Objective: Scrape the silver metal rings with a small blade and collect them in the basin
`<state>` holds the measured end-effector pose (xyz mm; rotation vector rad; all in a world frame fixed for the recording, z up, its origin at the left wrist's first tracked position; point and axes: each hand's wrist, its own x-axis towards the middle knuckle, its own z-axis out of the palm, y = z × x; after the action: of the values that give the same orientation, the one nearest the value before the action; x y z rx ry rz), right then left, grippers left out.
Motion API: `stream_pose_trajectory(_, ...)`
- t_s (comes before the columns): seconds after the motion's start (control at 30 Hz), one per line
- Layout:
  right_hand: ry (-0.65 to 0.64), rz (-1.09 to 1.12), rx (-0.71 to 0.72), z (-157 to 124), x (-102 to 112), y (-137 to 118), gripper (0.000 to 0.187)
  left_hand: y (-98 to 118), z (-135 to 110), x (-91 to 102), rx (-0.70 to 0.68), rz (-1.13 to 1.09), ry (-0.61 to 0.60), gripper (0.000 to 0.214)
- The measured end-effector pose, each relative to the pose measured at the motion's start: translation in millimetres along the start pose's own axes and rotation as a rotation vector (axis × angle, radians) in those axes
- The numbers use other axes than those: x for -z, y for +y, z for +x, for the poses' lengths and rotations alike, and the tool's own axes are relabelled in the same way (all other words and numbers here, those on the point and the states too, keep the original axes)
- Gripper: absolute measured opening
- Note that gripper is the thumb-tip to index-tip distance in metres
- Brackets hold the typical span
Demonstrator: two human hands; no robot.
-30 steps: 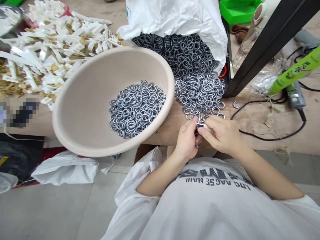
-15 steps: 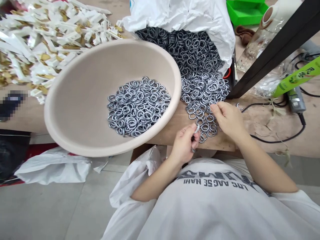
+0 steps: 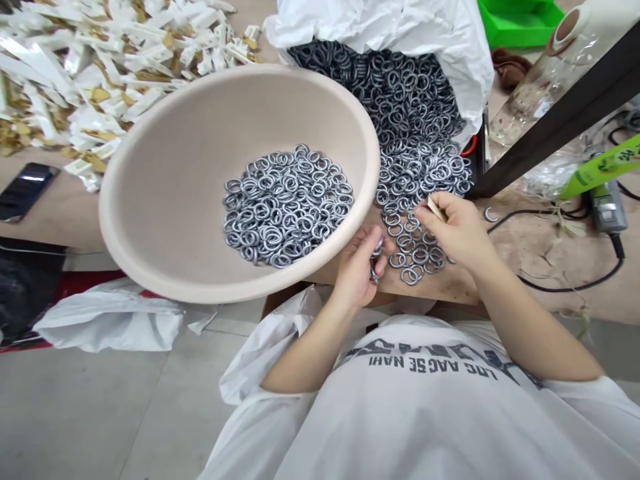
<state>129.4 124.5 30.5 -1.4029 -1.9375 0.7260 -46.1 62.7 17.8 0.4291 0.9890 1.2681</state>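
Note:
My left hand (image 3: 359, 265) is closed round one or more metal rings at the table's front edge, just right of the beige bowl (image 3: 165, 193). Inside the bowl lies a heap of silvery rings (image 3: 287, 203). My right hand (image 3: 457, 230) pinches a small pale tab between thumb and fingers over the loose rings (image 3: 413, 250) spread on the table. Behind them, many more rings (image 3: 400, 100) spill out of a white sack (image 3: 380, 27).
A big pile of white and tan tabs (image 3: 90, 73) covers the far left. A dark phone (image 3: 27, 190) lies at the left edge. A black post (image 3: 555, 113), a green can (image 3: 600, 170), a tool with cables (image 3: 607, 207) and a stray ring (image 3: 490, 215) are on the right.
My hands came apart. The right hand went out over the loose rings and now pinches a pale tab. The left hand slid left towards the bowl with its rings.

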Motion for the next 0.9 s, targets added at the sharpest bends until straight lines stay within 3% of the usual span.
stream_pose_trajectory(0.07, 0.028, 0.133, 0.037, -15.5, 3.2, -2.9, 0.019, -4.7, 1.4, -7.8, 0.017, 0.017, -0.062, 0.035)
stream_pose_trajectory(0.2, 0.067, 0.038, 0.243, -43.5, 6.1, -9.1, 0.004, -15.1, 1.3, -22.9, 0.023, 0.058, -0.167, 0.040)
stream_pose_trajectory(0.27, 0.066, 0.063, 0.272, -50.8, 7.0, -7.9, 0.005, -19.4, 0.3, -28.1, 0.017, 0.066, -0.183, 0.042)
stream_pose_trajectory(0.47, -0.007, 0.551, 0.039, -52.6, 11.0, 4.8, 0.029, -25.3, -2.4, -32.7, 0.007, 0.082, -0.240, 0.038)
stream_pose_trajectory(0.53, -0.035, 0.602, 0.025, -52.8, 10.1, 5.4, 0.024, -28.1, -2.6, -33.9, -0.014, 0.105, -0.246, 0.042)
stream_pose_trajectory(0.7, 0.088, 0.680, 0.070, -55.9, 0.6, -3.2, 0.029, -37.7, -4.5, -39.4, -0.085, 0.101, -0.166, 0.054)
stream_pose_trajectory(0.9, -0.039, 0.822, -0.122, -46.4, 5.5, -5.5, 0.037, -37.0, -8.7, -42.3, -0.069, 0.153, -0.211, 0.053)
